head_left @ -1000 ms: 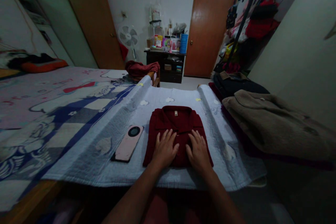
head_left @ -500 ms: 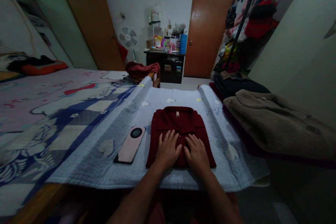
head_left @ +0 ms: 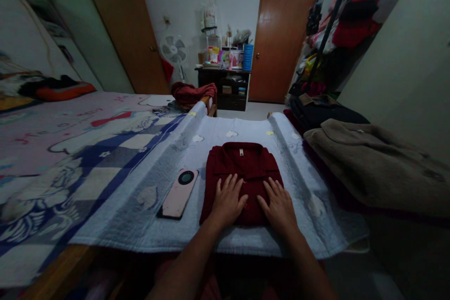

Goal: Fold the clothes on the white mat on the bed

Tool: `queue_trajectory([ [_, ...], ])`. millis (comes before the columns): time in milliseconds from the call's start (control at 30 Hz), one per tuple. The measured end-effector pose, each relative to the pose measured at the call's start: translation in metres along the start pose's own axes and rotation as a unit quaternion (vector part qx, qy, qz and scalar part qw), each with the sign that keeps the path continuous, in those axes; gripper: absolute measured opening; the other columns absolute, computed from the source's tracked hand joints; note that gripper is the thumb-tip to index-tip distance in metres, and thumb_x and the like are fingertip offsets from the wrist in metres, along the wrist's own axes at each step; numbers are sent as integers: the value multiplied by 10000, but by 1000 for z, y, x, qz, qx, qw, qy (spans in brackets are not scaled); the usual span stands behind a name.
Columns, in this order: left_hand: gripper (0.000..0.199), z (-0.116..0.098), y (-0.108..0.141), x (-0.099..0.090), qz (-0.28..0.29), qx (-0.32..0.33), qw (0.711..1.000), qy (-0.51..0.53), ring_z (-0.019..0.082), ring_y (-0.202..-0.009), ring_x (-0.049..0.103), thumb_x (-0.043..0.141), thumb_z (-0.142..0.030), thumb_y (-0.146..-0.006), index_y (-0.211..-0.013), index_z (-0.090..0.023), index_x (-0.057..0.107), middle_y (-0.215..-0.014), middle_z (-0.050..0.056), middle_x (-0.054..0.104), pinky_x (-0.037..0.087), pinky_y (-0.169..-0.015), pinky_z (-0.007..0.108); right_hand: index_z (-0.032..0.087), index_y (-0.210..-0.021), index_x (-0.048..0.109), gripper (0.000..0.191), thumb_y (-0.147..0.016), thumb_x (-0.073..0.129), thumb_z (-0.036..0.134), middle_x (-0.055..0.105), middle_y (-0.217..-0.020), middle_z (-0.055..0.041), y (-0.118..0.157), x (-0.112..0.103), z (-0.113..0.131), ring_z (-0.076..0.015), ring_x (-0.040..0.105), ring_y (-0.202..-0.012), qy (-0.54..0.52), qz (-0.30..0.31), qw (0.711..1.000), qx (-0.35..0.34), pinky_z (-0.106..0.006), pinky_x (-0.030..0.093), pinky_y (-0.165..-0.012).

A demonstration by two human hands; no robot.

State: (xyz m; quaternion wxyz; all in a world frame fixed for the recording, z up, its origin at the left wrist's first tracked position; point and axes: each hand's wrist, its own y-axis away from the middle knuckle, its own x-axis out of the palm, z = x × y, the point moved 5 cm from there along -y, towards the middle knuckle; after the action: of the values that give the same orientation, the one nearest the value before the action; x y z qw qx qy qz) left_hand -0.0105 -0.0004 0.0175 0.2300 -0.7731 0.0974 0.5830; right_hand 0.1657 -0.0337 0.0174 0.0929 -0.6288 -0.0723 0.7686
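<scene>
A dark red collared shirt (head_left: 242, 166) lies folded into a neat rectangle, collar at the far end, on a light blue quilted cloth (head_left: 190, 236). Flat on the left half of its front rests my left hand (head_left: 229, 202), fingers apart. My right hand (head_left: 279, 204) lies on the shirt's right half near its side edge, fingers also spread. Neither hand grips the fabric. To the left of the shirt is a pink phone (head_left: 178, 195), back side up, with a round dark camera ring.
On the left stretches a bed with a patterned sheet (head_left: 80, 145), a red cloth heap (head_left: 193, 93) at its far corner. Folded coats (head_left: 372, 164) are stacked on the right. Behind stand a fan (head_left: 174, 50), a dark cabinet (head_left: 232, 101) and a wooden door (head_left: 276, 37).
My right hand has slid rightward across the shirt, so the gap between my hands is wider. My left hand stays at about the same place on it. The view has shifted slightly.
</scene>
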Motion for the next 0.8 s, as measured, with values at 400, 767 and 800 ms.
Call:
queue_trajectory([
  [400, 529, 0, 0, 0, -5, 1, 1000, 7, 249, -1435, 272, 360, -486, -967, -1429, -234, 418, -1541, 70, 368, 184, -1170, 541, 174, -1424, 455, 598, -926, 443, 504, 337, -1543, -118, 1, 1, -6, -281, 298, -1420, -2, 17, 1000, 24, -453, 283, -1113],
  [767, 525, -2, 1, -2, -6, 2, 1000, -12, 253, -1436, 270, 379, -463, -964, -1434, -233, 415, -1536, 78, 374, 194, -1168, 543, 142, -1277, 577, 391, -945, 412, 266, 499, -1431, -136, -5, 1, -11, -266, 438, -1328, -8, -43, 999, 12, -420, 334, -1072],
  [800, 523, -2, 1, -2, -7, 2, 1000, -14, 252, -1437, 268, 378, -461, -965, -1434, -233, 416, -1537, 77, 372, 192, -1169, 542, 141, -1261, 583, 379, -941, 408, 244, 519, -1411, -136, -6, -3, -10, -266, 454, -1313, -6, -43, 999, 13, -424, 332, -1069],
])
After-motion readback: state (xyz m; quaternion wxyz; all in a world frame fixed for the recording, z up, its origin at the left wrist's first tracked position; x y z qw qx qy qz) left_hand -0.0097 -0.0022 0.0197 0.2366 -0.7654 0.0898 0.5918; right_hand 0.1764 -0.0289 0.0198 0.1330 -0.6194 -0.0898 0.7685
